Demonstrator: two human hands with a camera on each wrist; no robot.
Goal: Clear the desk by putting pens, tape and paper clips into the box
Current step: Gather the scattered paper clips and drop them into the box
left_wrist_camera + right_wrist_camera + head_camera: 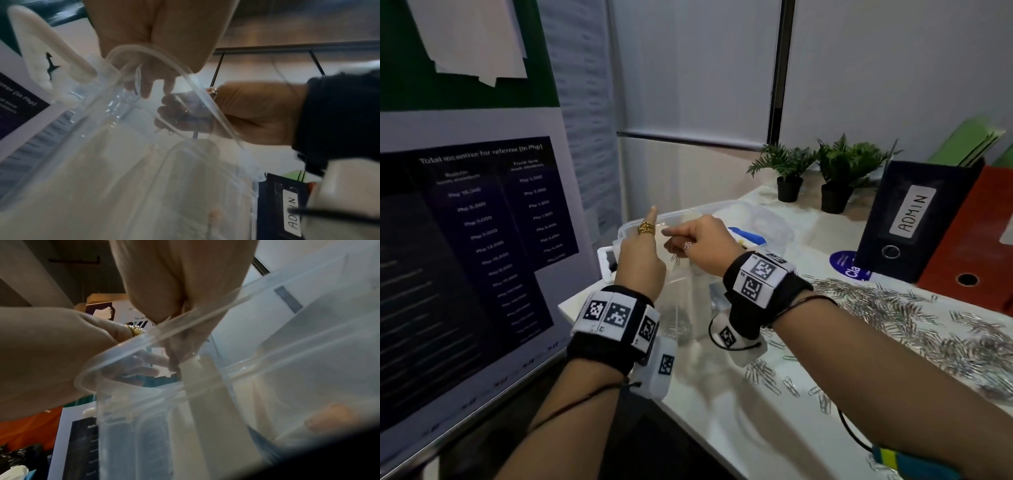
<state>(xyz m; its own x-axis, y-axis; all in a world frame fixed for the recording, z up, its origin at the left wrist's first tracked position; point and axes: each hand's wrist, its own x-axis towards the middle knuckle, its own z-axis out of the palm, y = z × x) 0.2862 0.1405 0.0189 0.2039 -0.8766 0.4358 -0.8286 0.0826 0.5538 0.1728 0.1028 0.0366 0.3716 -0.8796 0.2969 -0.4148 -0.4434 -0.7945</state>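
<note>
A clear plastic box (pixel 767 219) stands at the desk's left end, with a grey pile of paper clips (pixel 674 322) showing through its near wall. Both hands hover over its opening. My right hand (pixel 698 243) is curled round a few paper clips (pixel 676 259) that dangle below its fingers; the left wrist view shows this fist (pixel 246 113) and the clips (pixel 164 129) behind the box rim (pixel 216 116). My left hand (pixel 643 253) has its ringed index finger pointing up and the other fingers (pixel 146 86) hanging loosely inside the box. A large heap of paper clips (pixel 893 308) covers the desk to the right.
A dark ADMIN binder (pixel 914 219) and a red binder (pixel 979 240) stand at the back right, with two small potted plants (pixel 839 178) behind the box. A printed poster board (pixel 482 222) stands close on the left. A blue item (pixel 746 236) lies in the box.
</note>
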